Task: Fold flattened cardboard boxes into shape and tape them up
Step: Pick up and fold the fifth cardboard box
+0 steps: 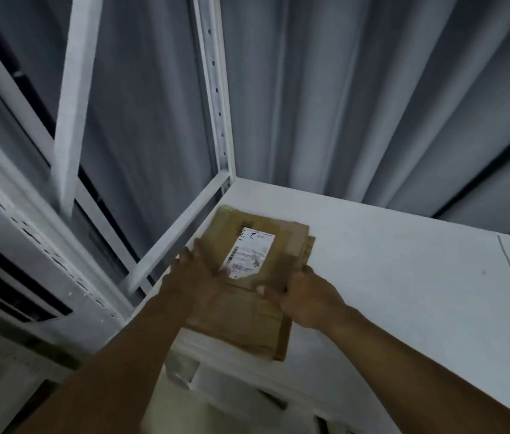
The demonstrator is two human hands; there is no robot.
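Observation:
A stack of flattened brown cardboard boxes (247, 317) lies on the left corner of a white shelf (404, 277), its near end hanging over the shelf's front edge. The top one carries a white shipping label (249, 253) with barcodes. My left hand (197, 277) rests on the stack's left side, fingers spread over the cardboard and reaching the label's lower corner. At the stack's right edge my right hand (297, 292) grips the cardboard, thumb on top and fingers curled under. The picture is motion-blurred.
A white perforated metal upright (216, 89) and a slanted crossbar (175, 233) frame the shelf's left corner. Grey curtains (372, 89) hang behind. A white appliance with dark slots (12, 261) stands at the left. More white items sit under the shelf.

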